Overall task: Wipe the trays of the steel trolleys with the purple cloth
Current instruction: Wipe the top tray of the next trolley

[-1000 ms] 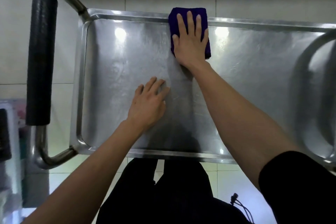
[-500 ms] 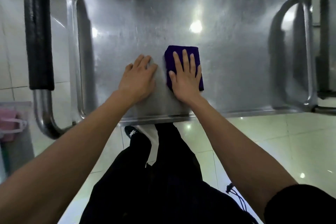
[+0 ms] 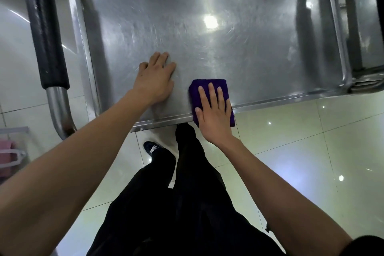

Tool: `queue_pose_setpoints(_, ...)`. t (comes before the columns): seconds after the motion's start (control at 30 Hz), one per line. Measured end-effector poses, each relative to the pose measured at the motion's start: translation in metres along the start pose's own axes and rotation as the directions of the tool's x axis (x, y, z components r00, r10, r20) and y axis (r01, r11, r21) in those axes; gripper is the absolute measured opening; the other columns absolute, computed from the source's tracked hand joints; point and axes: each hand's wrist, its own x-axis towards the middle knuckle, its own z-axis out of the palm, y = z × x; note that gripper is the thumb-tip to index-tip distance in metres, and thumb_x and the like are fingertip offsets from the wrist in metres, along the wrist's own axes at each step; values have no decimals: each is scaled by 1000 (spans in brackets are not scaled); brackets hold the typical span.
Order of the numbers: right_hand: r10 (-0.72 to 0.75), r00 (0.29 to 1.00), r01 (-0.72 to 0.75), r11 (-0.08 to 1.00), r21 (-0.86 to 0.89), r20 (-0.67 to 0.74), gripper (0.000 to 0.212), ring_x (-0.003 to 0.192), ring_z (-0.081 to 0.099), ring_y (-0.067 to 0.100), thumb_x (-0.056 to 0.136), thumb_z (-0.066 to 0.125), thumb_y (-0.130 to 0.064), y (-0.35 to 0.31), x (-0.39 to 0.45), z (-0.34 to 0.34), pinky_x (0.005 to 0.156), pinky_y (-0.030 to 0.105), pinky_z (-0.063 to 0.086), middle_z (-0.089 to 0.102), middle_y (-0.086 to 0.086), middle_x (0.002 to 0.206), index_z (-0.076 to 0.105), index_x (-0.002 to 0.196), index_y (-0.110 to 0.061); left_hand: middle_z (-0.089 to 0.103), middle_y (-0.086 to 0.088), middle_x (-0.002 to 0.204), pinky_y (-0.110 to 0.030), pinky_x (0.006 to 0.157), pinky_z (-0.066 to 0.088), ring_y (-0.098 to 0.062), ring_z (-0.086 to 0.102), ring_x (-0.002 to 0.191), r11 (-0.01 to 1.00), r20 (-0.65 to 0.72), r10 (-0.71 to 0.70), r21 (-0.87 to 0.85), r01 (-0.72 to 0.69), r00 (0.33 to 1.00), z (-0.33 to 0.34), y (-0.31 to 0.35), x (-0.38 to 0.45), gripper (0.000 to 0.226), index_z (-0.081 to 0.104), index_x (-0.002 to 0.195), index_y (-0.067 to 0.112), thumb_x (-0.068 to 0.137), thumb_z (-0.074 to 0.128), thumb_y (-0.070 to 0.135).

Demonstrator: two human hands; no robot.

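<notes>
The purple cloth (image 3: 209,89), folded into a soft, light pad, lies under the straight, spread fingers of the right hand (image 3: 214,114), overhanging the near rim of the steel tray (image 3: 249,27). It looks limp and apt to bunch, so flat pressure from above suits it better than pinching. The left hand (image 3: 155,81) rests flat on the tray just beside it, fingers extended, holding nothing.

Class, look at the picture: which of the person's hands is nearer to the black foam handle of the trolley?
Left. The left hand rests flat on the tray, on the side towards the black handle. The right hand presses the purple cloth at the tray's near rim, farther away.
</notes>
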Motion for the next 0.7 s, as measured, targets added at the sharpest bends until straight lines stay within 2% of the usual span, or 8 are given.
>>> queue_pose_setpoints(0.17,-29,999,29,999,23,36,60,153,-11,25,103,17,-43,-7,31,-8,122,55,4,-7,0,167,-5,157,-33,40,-10,149,-53,106,33,-30,27,143,999,-122,-38,-31,34,992,-11,-6,9,44,50,137,8,95,47,21)
queue_pose_setpoints(0.37,-45,999,45,997,59,-7,60,153,-10,26,105,25,-42,-27,103,-24,121,54,0,-5,0,167,-2,158,-33,47,-6,142,-51,104,35,-28,35,137,986,-164,-162,-70,153,973,-17,-18,28,36,61,128,13,96,48,22)
queue_pose_setpoints(0.5,-93,996,93,994,51,-20,59,153,-10,26,105,25,-42,-41,164,-40,121,54,-2,-5,0,167,0,158,-32,52,-4,138,-49,100,37,-26,41,133,985,-201,-170,-60,161,965,-16,-18,26,33,66,122,16,93,52,23)
queue_pose_setpoints(0.7,-158,987,159,986,53,-28,60,153,-8,27,105,26,-41,-71,264,-70,122,55,-1,-4,2,167,2,159,-30,55,-6,140,-48,104,35,-27,41,138,980,-192,-197,-62,189,961,-16,-18,25,38,67,126,20,88,61,20)
